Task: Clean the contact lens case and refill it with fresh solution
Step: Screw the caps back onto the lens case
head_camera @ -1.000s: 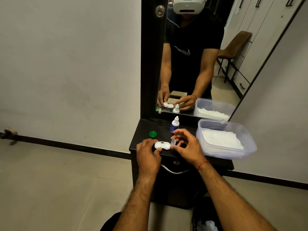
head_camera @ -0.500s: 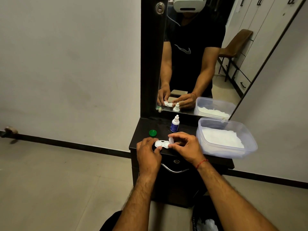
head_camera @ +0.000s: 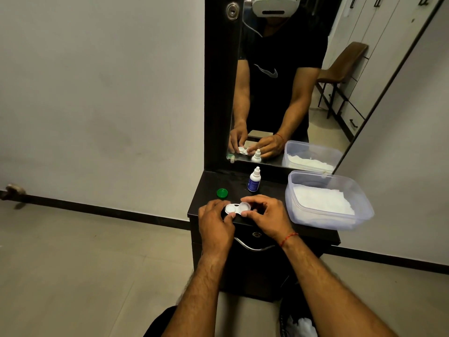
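My left hand pinches the lens case on the cabinet top; right hand fits its cap. Solution bottle at one o'clock. I should turn gently, keeping case level.

On the worktop: case at the front, cap behind-left, bottle behind it, tub at right, mirror behind.

Single head-worn wide-angle view, facing forward and down onto a dark dresser top. Close range. The mirror beyond reflects the wearer.
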